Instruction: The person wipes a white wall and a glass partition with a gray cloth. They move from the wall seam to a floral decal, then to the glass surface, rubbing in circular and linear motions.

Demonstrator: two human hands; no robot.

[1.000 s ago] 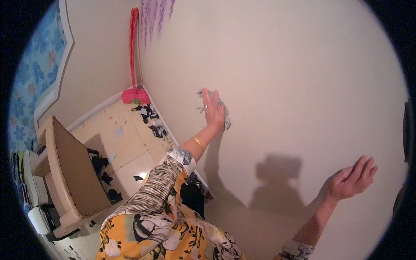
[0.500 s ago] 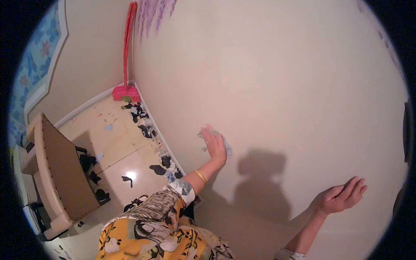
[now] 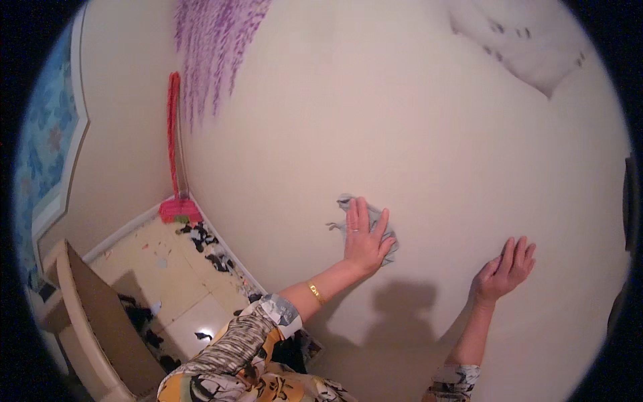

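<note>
My left hand [image 3: 365, 244] presses a thin grey cloth [image 3: 394, 242] flat against the pale wall [image 3: 321, 120]. Its fingers point upward, and the cloth's crumpled edges stick out on both sides of them. A gold bracelet [image 3: 315, 291] circles that wrist. Farther right, my right hand [image 3: 507, 273] is raised at the wall with its fingers extended and nothing in them. Whether its palm touches the surface, I cannot tell.
Purple hanging flowers [image 3: 218, 50] decorate the wall. A red broom [image 3: 175, 144] leans in the corner, near black scraps [image 3: 218, 261] scattered along the floor's edge. At lower left stands a brown-backed padded piece of furniture [image 3: 107, 328]. Blue patterned fabric [image 3: 50, 134] hangs at far left.
The view has tilted upward, showing more purple flowers and a grey marked patch at upper right. My left hand has shifted with the cloth along the wall. The right hand's fingers now point more upward.
</note>
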